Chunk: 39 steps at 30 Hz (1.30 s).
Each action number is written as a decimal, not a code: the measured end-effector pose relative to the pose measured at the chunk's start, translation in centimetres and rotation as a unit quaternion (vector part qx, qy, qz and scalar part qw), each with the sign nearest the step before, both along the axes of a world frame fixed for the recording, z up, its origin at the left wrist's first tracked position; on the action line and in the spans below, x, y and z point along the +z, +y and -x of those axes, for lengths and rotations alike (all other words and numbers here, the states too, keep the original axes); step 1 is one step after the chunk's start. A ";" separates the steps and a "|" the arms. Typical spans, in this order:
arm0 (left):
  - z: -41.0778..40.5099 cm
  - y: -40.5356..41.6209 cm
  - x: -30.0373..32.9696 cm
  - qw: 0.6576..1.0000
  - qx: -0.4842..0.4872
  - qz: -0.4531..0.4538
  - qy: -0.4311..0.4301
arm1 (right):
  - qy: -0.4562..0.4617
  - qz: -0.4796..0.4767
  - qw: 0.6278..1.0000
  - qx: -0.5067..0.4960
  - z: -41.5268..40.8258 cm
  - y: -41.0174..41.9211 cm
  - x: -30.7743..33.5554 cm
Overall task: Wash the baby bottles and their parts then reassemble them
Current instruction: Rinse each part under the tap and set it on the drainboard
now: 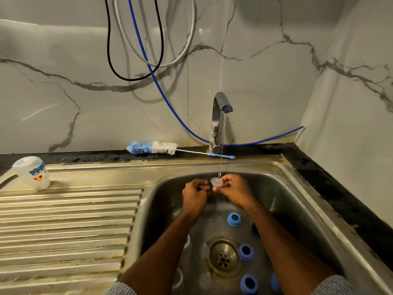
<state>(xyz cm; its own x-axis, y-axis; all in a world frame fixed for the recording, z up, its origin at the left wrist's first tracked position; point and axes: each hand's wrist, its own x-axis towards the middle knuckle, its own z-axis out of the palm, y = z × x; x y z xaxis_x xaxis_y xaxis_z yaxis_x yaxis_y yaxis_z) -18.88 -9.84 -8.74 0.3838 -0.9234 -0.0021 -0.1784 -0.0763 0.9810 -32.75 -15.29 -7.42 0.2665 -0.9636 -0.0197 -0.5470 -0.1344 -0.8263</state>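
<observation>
- Rinsing of a clear silicone teat (217,181), at centre frame, under the thin stream from the tap (221,107); judged an early step, most parts being unwashed.
- Right hand (236,189) pinches the teat by its rim; left hand (194,193) is curled beside it, and whether it grips anything cannot be told.
- Advice: turn the teat so water runs through the inside as well as over it, and grip only the rim.
- Teat: small, translucent, soft-looking, likely slippery when wet.
- Blue collar rings (234,219) and clear bottles (187,243) lie in the sink (297,201), lower centre.
- One bottle (34,172) stands inverted on the drainboard (63,220), left.
- Bottle brush (153,147) lies behind the sink.
</observation>
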 end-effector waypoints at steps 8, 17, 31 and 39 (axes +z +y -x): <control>0.1 0.2 -0.3 0.999 -0.024 -0.016 -0.018 | 0.031 -0.015 0.999 0.017 0.4 0.2 0.4; 0.1 0.1 -0.4 0.999 -0.031 -0.014 -0.018 | 0.033 -0.014 0.999 0.019 0.6 0.3 0.5; 0.1 0.0 -0.6 0.998 -0.044 -0.022 -0.035 | 0.002 -0.011 1.000 0.021 0.7 0.4 0.7; 0.2 0.0 -0.7 0.996 -0.057 -0.016 -0.065 | 0.033 -0.001 0.999 0.037 0.7 0.3 0.7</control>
